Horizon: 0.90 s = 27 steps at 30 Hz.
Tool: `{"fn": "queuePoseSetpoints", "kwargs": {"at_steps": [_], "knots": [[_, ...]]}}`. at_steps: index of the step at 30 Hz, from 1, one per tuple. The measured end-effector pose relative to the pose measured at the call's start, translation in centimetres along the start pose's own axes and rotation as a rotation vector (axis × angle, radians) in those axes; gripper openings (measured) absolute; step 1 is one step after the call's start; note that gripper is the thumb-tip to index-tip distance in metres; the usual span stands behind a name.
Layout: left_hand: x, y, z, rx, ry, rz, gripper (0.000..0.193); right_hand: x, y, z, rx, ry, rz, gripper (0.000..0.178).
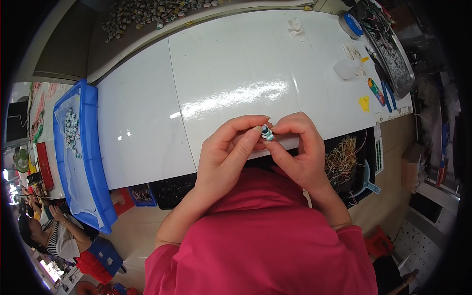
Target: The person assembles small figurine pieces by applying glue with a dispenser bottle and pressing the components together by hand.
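Between my hands, just over the near edge of the white table [132,113], is a small white-and-green toy figure [267,132] with a dark patch near its top. My left hand [231,147] pinches it from the left with thumb and fingers. From the right, the thumb and forefinger of my right hand [300,147] close on the same piece. Fingertips cover part of it, so its exact shape is hard to make out.
A blue tray [93,147] at left holds several similar small pieces [72,129]. More pieces [142,17] lie on a far shelf. At right are pliers [388,96], a clear bottle [345,69], a round blue-lidded tub [352,25] and bundled wires [341,160]. A co-worker [59,228] sits at lower left.
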State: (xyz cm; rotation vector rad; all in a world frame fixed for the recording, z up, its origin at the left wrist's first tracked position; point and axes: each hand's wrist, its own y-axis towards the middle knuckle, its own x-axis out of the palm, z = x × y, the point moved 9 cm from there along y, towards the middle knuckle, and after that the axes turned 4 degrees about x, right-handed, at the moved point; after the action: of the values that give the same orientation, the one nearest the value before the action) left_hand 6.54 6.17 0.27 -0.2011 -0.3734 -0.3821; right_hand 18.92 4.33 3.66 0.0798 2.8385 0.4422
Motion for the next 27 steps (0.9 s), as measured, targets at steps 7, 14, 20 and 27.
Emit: {"fn": "queuePoseSetpoints", "kwargs": {"at_steps": [7,14,20,27], "knots": [[-0.01,0.02,0.15,0.009,0.015,0.007,0.024,-0.04,-0.15,0.19,-0.019,0.007,0.027,0.023],[0.10,0.16,0.09,0.026,0.020,-0.008,0.024,-0.18,-0.17,0.29,-0.037,0.043,0.062,0.023],[0.23,-0.10,0.25,0.039,-0.032,-0.043,0.025,0.01,-0.34,0.08,-0.067,0.020,0.061,0.022],[0.28,-0.50,0.08,0.034,-0.073,-0.058,0.030,0.10,-0.75,-0.14,-0.101,0.017,0.069,0.024]]}}
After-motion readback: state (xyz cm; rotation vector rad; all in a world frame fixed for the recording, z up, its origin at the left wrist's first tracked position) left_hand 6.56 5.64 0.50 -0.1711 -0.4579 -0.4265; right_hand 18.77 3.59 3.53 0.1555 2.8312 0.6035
